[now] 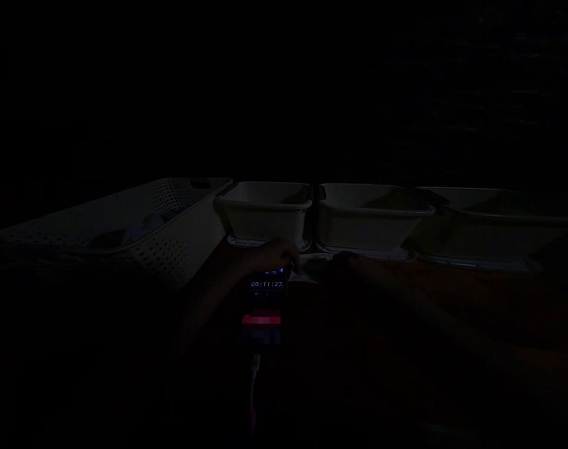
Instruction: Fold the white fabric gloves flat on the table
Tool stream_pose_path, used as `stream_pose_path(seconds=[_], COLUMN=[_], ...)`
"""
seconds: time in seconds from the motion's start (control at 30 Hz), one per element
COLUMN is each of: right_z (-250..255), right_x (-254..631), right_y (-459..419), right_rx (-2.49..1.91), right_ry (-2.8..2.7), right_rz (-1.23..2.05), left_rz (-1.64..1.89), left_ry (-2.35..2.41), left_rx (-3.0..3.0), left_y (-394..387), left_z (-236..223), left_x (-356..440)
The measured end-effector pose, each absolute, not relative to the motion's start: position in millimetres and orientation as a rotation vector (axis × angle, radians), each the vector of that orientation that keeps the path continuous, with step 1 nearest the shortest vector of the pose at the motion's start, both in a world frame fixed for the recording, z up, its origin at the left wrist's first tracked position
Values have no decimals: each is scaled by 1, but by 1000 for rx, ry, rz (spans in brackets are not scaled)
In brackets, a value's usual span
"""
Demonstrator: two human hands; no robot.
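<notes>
The scene is very dark. A pale, flat, thin piece [310, 268], perhaps cloth or plastic, stretches between my two hands. My left hand [280, 252] has its fingers curled down at the left end of this piece, just above a lit phone [265, 305]. At the piece's right end is my right hand [348, 263], mostly lost in shadow, with its fingers bent toward it. What exactly the fingers pinch is too dim to make out.
A perforated pale basket [204, 218] with unclear contents stands at left. Beyond my hands are three pale tubs in a row: a left tub [267, 219], a middle tub [368, 227] and a right tub [475, 237]. A white cable [254, 377] runs from the phone toward me.
</notes>
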State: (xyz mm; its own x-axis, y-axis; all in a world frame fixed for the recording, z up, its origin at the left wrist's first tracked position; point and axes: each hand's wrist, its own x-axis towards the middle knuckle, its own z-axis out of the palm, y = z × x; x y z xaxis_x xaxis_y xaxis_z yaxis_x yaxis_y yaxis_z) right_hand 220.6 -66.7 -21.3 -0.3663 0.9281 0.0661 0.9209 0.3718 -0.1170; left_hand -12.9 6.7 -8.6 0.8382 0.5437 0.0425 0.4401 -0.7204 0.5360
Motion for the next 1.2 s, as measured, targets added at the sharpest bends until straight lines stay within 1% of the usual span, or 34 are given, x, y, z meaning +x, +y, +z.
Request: stream_pose_path(seconds=[0.17,0.43,0.53,0.7,0.83,1.2], right_z=[-20,-17,-13,4,14,-1], right_x=[215,215,221,224,220,255], right_y=[-73,-75,-70,-74,-81,-64], right_rx=[-1728,-1741,-1804,-1771,-1801,-1506], right_ry=[-2498,-2503,-2509,-2539,-2533,-2660], right_rz=[18,-15,69,262,285,290], left_rz=[261,348,306,295,304,264], left_ry=[749,690,713,759,766,705], left_rx=[2530,2534,2534,2492,2463,2508], left_y=[4,1,-1,-1,0,5], left_z=[-5,-12,-11,-11,-12,-10], left_x=[-13,-12,-12,-11,-11,-15])
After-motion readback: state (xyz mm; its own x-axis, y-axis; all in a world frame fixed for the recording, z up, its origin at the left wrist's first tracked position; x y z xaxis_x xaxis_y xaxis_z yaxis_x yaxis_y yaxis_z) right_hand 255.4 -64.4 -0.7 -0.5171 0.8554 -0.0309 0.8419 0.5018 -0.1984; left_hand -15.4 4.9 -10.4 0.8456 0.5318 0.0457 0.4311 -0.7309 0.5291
